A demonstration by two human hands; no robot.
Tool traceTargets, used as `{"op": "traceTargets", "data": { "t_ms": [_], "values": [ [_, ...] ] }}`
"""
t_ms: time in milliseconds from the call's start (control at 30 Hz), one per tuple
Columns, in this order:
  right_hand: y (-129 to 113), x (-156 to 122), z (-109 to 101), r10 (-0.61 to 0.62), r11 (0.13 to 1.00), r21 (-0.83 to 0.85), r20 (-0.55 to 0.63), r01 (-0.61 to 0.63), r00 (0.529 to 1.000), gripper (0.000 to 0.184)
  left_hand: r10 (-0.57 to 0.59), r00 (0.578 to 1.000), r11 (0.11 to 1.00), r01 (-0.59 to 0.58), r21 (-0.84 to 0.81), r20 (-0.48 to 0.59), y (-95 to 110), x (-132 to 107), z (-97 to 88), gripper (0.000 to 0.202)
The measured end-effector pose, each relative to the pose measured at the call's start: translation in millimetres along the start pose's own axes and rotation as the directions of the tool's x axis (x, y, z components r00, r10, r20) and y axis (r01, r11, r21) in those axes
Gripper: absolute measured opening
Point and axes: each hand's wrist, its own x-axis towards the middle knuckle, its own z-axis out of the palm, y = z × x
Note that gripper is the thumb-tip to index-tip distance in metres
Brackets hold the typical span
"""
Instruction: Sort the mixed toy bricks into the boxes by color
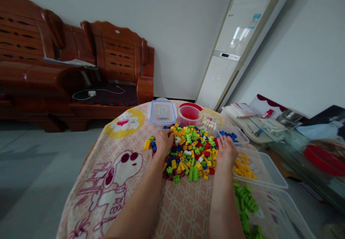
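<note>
A heap of small plastic bricks (190, 151) in yellow, green, red and blue lies on a pink cartoon-printed cloth (118, 181). My left hand (163, 141) rests on the heap's left edge, fingers curled onto the bricks; whether it grips any is unclear. My right hand (225, 148) lies at the heap's right edge, fingers pointing away, tips among the bricks. Beside the right hand stand a clear tub of yellow bricks (265, 172), a tub of blue bricks (237, 135) and a tub of green bricks (280, 214).
A round tub with red bricks (189, 116), a tub with white bricks (208, 123) and a blue-rimmed lid (162, 112) stand behind the heap. A wooden bench (81, 73) is at the back left, a glass table (302, 142) with papers at the right.
</note>
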Motion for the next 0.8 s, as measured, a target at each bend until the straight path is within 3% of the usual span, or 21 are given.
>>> {"op": "traceTargets", "data": {
  "t_ms": [167, 333, 400, 500, 633, 733, 800],
  "values": [
    [-6, -6, 7, 0.02, 1.0, 0.006, -0.007, -0.02, 1.0, 0.051, -0.008, 1.0, 1.0, 0.008, 0.004, 0.01, 1, 0, -1.0, 0.032],
    [-15, -24, 22, 0.029, 0.985, -0.17, 0.21, 0.007, 0.977, 0.046, -0.009, 1.0, 1.0, 0.009, -0.004, 0.007, 2, 0, -1.3, 0.031],
    [-18, -33, 29, 0.083, 0.958, -0.284, 0.342, 0.019, 0.936, 0.046, -0.005, 1.0, 1.0, 0.005, -0.004, 0.005, 2, 0, -1.1, 0.031],
    [-19, -52, 40, 0.187, 0.88, -0.466, 0.519, 0.092, 0.834, 0.045, -0.001, 1.0, 1.0, 0.001, -0.002, 0.004, 1, 0, -0.4, 0.031],
    [-13, -81, 57, 0.281, 0.668, -0.638, 0.693, 0.383, 0.664, 0.026, 0.013, 1.0, 1.0, -0.014, 0.005, 0.008, 0, 1, 0.3, 0.032],
    [-10, -100, 67, 0.334, 0.405, -0.642, 0.767, 0.651, 0.549, 0.016, 0.017, 1.0, 1.0, -0.017, 0.004, 0.001, 0, 1, 0.3, 0.032],
    [-10, -109, 71, 0.393, 0.225, -0.602, 0.776, 0.766, 0.494, 0.019, 0.016, 1.0, 1.0, -0.016, 0.001, 0.001, 0, 1, 0.1, 0.032]
  ]
}}
